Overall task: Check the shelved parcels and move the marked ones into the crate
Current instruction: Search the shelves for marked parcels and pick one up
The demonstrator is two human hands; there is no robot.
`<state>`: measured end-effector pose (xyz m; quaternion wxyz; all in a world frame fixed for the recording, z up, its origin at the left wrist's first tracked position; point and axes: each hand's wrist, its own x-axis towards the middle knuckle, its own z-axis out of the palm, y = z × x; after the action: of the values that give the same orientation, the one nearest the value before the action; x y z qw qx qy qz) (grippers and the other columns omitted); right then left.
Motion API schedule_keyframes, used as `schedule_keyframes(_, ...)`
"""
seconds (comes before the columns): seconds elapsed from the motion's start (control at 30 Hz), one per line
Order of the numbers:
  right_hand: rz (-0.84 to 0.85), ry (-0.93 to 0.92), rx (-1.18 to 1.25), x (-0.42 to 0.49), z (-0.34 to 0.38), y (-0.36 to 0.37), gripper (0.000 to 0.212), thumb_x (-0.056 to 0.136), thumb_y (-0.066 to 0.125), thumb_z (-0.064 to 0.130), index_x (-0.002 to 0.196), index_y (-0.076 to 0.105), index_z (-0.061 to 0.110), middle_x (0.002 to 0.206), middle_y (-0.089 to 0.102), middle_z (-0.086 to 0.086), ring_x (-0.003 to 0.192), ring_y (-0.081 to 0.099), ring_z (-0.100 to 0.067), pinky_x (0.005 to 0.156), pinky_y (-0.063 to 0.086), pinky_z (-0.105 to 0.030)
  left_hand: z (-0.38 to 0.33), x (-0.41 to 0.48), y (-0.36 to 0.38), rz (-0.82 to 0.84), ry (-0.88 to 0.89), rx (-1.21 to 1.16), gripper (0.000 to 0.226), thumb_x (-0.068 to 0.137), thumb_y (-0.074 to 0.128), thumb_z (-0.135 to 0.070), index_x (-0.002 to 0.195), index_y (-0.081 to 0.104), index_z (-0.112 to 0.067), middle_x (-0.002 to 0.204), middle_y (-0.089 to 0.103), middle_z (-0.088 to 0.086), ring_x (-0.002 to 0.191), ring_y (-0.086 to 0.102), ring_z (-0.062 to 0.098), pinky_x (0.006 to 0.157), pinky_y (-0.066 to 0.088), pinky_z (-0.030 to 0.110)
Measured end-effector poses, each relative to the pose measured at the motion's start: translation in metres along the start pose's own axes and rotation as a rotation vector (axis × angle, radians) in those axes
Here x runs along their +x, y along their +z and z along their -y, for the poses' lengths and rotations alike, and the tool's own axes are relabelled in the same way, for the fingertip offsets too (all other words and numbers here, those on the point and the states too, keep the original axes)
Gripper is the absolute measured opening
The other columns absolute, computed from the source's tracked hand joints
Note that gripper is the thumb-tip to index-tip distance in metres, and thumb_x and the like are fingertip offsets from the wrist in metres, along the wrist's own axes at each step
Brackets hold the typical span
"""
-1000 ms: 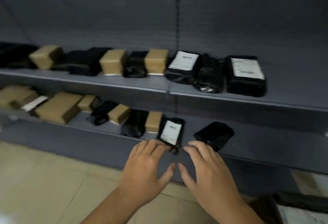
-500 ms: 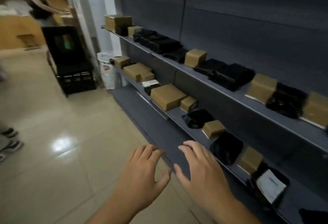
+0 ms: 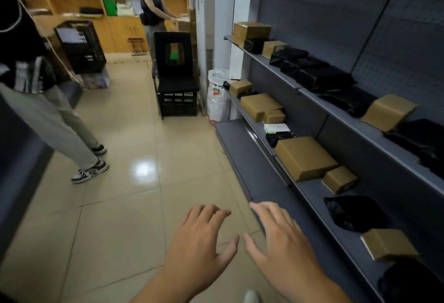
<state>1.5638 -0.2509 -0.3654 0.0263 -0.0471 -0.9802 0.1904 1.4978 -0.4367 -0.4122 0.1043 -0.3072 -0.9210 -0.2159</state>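
Observation:
My left hand (image 3: 200, 240) and my right hand (image 3: 280, 238) hover side by side, palms down and fingers spread, over the floor at the foot of the grey shelving (image 3: 249, 158); both are empty. Brown cardboard parcels, such as a large one (image 3: 304, 157) and a small one (image 3: 340, 179), lie on the lower shelf among black bagged parcels (image 3: 348, 211). The upper shelf (image 3: 336, 105) carries more black bags and brown boxes (image 3: 389, 111). A black crate (image 3: 179, 103) stands on the floor at the shelving's far end.
A person in light trousers (image 3: 55, 120) stands on the left of the aisle. Another person (image 3: 153, 5) works at wooden shelves at the back. A second black crate (image 3: 80, 47) and a white sack (image 3: 216, 93) stand on the tiled floor.
My view has swung left from facing the shelves to looking down the aisle. My hands have left the labelled black parcel on the lower shelf and hang empty over the floor.

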Motion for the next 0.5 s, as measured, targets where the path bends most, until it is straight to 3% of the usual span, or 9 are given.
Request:
schedule_keyframes(0.23, 0.006, -0.034, 0.070, 0.131, -0.052, 0.004, 0.063, 0.098, 0.045, 0.057, 0.154, 0.028, 0.035, 0.148, 0.031, 0.018, 0.137, 0.032, -0.005, 0.110, 0.031, -0.025, 0.029, 0.124, 0.043, -0.049, -0.036, 0.068, 0.044, 0.088, 0.057, -0.058, 0.118, 0.069, -0.028, 0.106, 0.062, -0.012, 0.097, 0.061, 0.015, 0.089, 0.044, 0.028)
schedule_keyframes(0.37, 0.028, -0.043, 0.079, 0.208, -0.084, -0.012, 0.072, 0.086, 0.028, 0.066, 0.151, 0.035, 0.035, 0.145, 0.035, 0.018, 0.135, 0.038, -0.008, 0.107, 0.036, -0.028, 0.039, 0.205, 0.053, -0.061, -0.045, 0.076, 0.042, 0.088, 0.060, -0.057, 0.116, 0.069, -0.027, 0.105, 0.061, -0.012, 0.097, 0.062, 0.015, 0.091, 0.043, 0.030)
schedule_keyframes(0.5, 0.034, -0.085, 0.092, 0.284, -0.098, -0.030, 0.059, 0.097, 0.045, 0.056, 0.151, 0.029, 0.037, 0.146, 0.030, 0.020, 0.135, 0.035, -0.006, 0.109, 0.034, -0.026, 0.064, 0.272, 0.055, -0.073, -0.079, 0.102, 0.042, 0.088, 0.059, -0.057, 0.116, 0.069, -0.028, 0.106, 0.061, -0.013, 0.098, 0.062, 0.014, 0.091, 0.042, 0.030)
